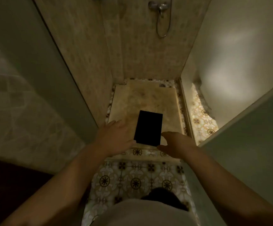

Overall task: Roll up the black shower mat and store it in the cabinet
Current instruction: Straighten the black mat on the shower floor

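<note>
A flat black rectangular shower mat (148,128) lies on the beige shower floor (142,97), near its front edge. My left hand (116,137) hovers just left of the mat, fingers spread, thumb tip at the mat's near left corner. My right hand (173,142) is at the mat's near right corner, fingers curved and apart, thumb under the corner's edge. Whether either hand touches the mat I cannot tell. Neither hand grips it.
The shower stall has beige tiled walls with a chrome mixer and hose (161,8) at the top. A low step (142,151) and patterned floor tiles (135,181) lie in front. A glass panel (64,66) stands left, a pale door (246,128) right.
</note>
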Demonstrator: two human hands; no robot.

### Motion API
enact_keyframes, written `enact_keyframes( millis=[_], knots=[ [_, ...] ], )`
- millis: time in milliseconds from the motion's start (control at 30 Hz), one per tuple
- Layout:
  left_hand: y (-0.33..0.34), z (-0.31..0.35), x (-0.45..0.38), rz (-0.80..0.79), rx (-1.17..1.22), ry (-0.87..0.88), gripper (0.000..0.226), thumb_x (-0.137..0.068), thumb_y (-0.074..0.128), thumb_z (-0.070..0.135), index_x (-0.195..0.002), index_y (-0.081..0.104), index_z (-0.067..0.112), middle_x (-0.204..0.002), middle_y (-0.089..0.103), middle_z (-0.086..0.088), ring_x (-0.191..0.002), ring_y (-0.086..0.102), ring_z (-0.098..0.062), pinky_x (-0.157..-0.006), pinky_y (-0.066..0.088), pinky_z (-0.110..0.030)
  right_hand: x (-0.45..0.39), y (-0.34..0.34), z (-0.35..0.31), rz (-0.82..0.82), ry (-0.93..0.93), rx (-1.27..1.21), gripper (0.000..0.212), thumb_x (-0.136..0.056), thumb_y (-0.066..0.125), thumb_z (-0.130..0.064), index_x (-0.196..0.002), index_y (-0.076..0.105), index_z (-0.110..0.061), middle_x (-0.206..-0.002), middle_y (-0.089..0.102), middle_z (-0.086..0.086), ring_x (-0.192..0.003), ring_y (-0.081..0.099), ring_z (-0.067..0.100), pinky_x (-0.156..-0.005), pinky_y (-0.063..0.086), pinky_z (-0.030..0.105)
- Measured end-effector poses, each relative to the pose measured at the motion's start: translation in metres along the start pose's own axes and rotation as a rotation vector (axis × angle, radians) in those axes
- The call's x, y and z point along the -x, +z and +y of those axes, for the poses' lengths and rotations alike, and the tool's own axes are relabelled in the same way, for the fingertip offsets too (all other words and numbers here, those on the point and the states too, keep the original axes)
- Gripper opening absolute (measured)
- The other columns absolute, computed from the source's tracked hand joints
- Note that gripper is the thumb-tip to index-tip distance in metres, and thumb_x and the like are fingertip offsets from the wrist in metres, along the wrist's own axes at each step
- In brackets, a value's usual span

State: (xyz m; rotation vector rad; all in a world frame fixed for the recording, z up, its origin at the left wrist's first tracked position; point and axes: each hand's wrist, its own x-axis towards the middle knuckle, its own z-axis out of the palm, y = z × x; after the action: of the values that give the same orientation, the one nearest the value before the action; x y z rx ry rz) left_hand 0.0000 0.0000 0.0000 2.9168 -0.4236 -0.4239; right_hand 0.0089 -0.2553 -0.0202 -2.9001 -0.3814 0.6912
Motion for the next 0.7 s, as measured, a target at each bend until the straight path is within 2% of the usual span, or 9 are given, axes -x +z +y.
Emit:
enact_keyframes(
  millis=[100,200,367,467,567,700],
  knots=[
    [0.005,-0.012,-0.013,0.008,-0.010,-0.014,0.074,-0.082,0.040,0.070,-0.140,0.039,0.024,-0.146,0.040,-0.002,-0.133,0.035,-0.024,-0.105,0.035,-0.044,-0.013,0.004,-0.001,-0.027,0.003,-0.014,0.061,-0.086,0.047,-0.062,-0.135,0.044,-0.026,-0.133,0.053,-0.001,-0.116,0.053,0.022,-0.087,0.048,0.039],
    [0.012,-0.018,-0.032,0.003,0.001,-0.017,0.074,-0.082,0.040,0.070,-0.141,0.036,0.025,-0.146,0.039,-0.001,-0.132,0.037,-0.025,-0.104,0.036,-0.043,-0.029,0.005,0.005,-0.047,0.001,-0.039,0.061,-0.085,0.046,-0.062,-0.135,0.043,-0.027,-0.131,0.054,-0.001,-0.114,0.053,0.022,-0.087,0.048,0.038],
    [0.009,-0.022,-0.095,0.026,0.013,-0.003,0.077,-0.075,0.028,0.076,-0.135,0.037,0.029,-0.144,0.042,0.000,-0.128,0.041,-0.024,-0.099,0.039,-0.047,-0.082,-0.005,0.030,0.028,-0.022,-0.058,0.066,-0.085,0.047,-0.062,-0.139,0.039,-0.026,-0.131,0.054,0.001,-0.116,0.053,0.023,-0.090,0.047,0.039],
    [0.007,-0.019,-0.150,-0.071,-0.025,-0.052,0.083,-0.069,0.020,0.078,-0.136,0.031,0.031,-0.148,0.036,-0.001,-0.133,0.034,-0.027,-0.102,0.036,-0.052,-0.126,-0.015,0.057,0.039,-0.028,-0.098,0.064,-0.085,0.048,-0.061,-0.138,0.040,-0.026,-0.129,0.056,0.000,-0.113,0.054,0.021,-0.085,0.047,0.035],
    [0.004,-0.022,-0.202,-0.080,-0.038,-0.085,0.083,-0.068,0.021,0.079,-0.138,0.028,0.034,-0.148,0.038,-0.001,-0.135,0.034,-0.027,-0.100,0.036,-0.050,-0.170,-0.032,0.085,0.006,-0.005,-0.106,0.061,-0.085,0.050,-0.058,-0.136,0.040,-0.028,-0.127,0.057,-0.001,-0.108,0.057,0.021,-0.078,0.047,0.032],
    [-0.003,-0.025,-0.263,-0.087,-0.024,-0.081,0.074,-0.072,0.024,0.080,-0.134,0.014,0.041,-0.150,0.037,-0.004,-0.135,0.035,-0.029,-0.099,0.036,-0.051,-0.214,-0.054,0.115,-0.038,-0.010,-0.074,0.063,-0.086,0.050,-0.058,-0.138,0.038,-0.024,-0.130,0.055,0.001,-0.109,0.056,0.024,-0.081,0.048,0.036]
  ],
)
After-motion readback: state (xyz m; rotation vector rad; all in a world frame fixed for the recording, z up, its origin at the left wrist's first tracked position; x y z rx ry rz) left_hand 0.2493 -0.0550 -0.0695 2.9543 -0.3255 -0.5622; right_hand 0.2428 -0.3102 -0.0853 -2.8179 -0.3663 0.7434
